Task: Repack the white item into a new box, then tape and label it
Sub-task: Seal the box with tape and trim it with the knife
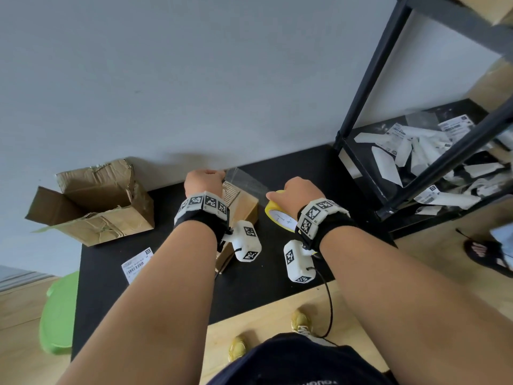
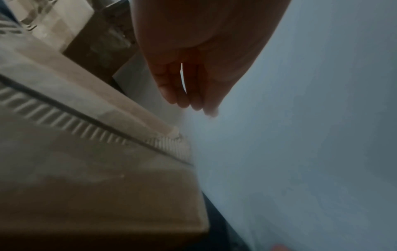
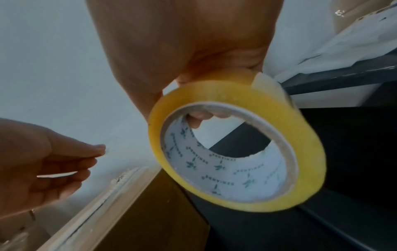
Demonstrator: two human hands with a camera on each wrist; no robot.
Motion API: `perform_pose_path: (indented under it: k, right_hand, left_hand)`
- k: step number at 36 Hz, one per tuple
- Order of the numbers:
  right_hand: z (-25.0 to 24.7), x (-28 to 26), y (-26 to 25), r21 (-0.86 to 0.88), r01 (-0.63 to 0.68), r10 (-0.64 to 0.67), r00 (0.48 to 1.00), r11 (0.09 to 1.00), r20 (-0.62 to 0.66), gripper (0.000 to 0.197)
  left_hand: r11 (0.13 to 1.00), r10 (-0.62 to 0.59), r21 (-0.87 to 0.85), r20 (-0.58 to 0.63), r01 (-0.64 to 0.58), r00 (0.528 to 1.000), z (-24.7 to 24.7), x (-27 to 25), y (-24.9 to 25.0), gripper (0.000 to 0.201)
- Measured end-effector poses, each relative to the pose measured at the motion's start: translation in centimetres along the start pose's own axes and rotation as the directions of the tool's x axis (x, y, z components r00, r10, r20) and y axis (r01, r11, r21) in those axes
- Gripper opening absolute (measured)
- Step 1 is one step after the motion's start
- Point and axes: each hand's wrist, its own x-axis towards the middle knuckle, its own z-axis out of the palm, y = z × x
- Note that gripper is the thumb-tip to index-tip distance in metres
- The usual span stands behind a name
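Note:
A small brown cardboard box (image 1: 245,205) stands on the black table (image 1: 166,287), with its closed top seam (image 2: 103,125) under my hands. My right hand (image 1: 297,193) grips a yellow-edged roll of clear tape (image 1: 279,216), fingers through its core (image 3: 199,117). A clear tape strip (image 1: 247,181) runs from the roll across the box top to my left hand (image 1: 204,179), which pinches its free end near the wall. The pinching fingers (image 3: 94,152) show in the right wrist view, above the box (image 3: 139,212). The white item is not visible.
An old crumpled open box (image 1: 91,201) lies at the table's left back. A printed label (image 1: 137,263) lies on the table near my left forearm. A green lid (image 1: 59,312) sits left of the table. A black shelf rack (image 1: 416,151) with label backings stands right.

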Motion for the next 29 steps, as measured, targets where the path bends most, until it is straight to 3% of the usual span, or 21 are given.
perform_pose_path:
  k: [13, 24, 29]
  right_hand:
    - [1.0, 1.8, -1.6, -0.096, 0.007, -0.007, 1.000, 0.995, -0.007, 0.037]
    - [2.1, 2.6, -1.8, -0.137, -0.025, 0.028, 0.999, 0.990, 0.018, 0.035]
    - [2.7, 2.8, -1.7, -0.141, -0.034, 0.036, 0.999, 0.989, 0.013, 0.037]
  left_hand:
    - [0.990, -0.071, 0.127, 0.022, 0.067, 0.997, 0.2, 2.4, -1.3, 0.011]
    - [0.987, -0.148, 0.076, 0.081, 0.141, 0.986, 0.5, 3.9, -2.6, 0.014]
    - [0.972, -0.200, 0.156, 0.141, 0.178, 0.970, 0.9, 4.3, -2.5, 0.033]
